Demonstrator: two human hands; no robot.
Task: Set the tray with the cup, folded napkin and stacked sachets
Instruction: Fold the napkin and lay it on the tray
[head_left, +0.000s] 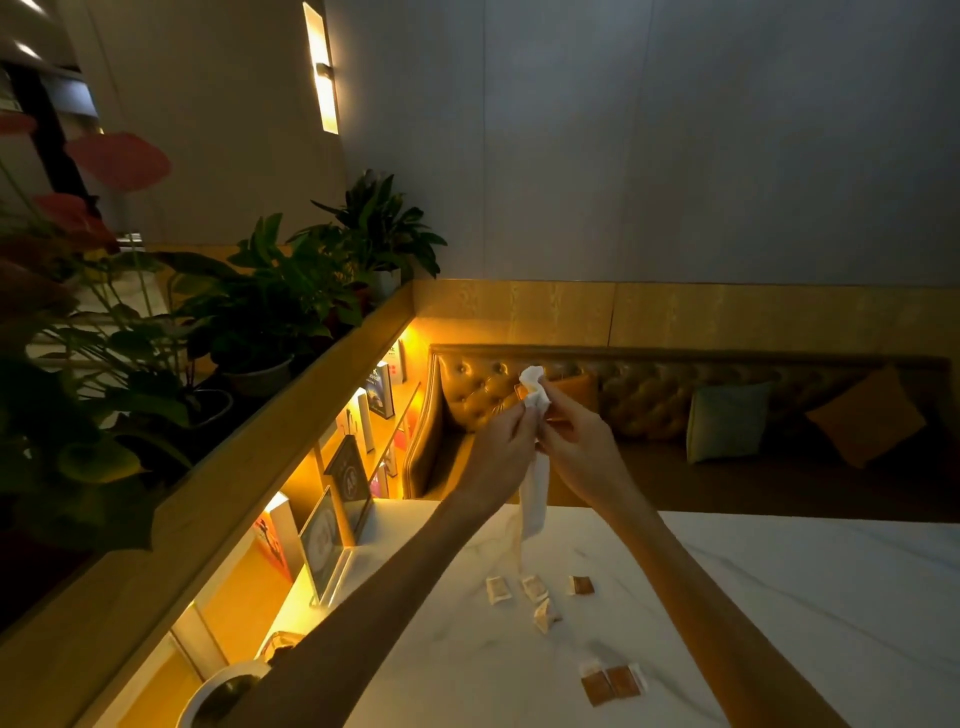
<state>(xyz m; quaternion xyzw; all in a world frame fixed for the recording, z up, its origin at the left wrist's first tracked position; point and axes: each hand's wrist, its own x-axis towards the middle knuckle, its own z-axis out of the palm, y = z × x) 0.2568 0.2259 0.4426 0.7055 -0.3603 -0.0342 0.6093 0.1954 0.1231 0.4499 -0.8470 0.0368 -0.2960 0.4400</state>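
A white napkin (535, 488) hangs in the air above the far side of the white marble table (805, 597). My left hand (501, 441) and my right hand (576, 441) both pinch its top, raised close together. Several sachets (535, 590) lie scattered on the table below it, and a joined pair of brown sachets (610, 683) lies nearer to me. A white cup (215, 693) stands at the bottom left, partly behind my left forearm. No tray can be made out.
A lit wooden shelf with books and an acrylic sign holder (324, 545) runs along the table's left edge. Potted plants (249, 322) stand on the ledge above. A tufted bench with cushions (727, 421) faces the table's far edge.
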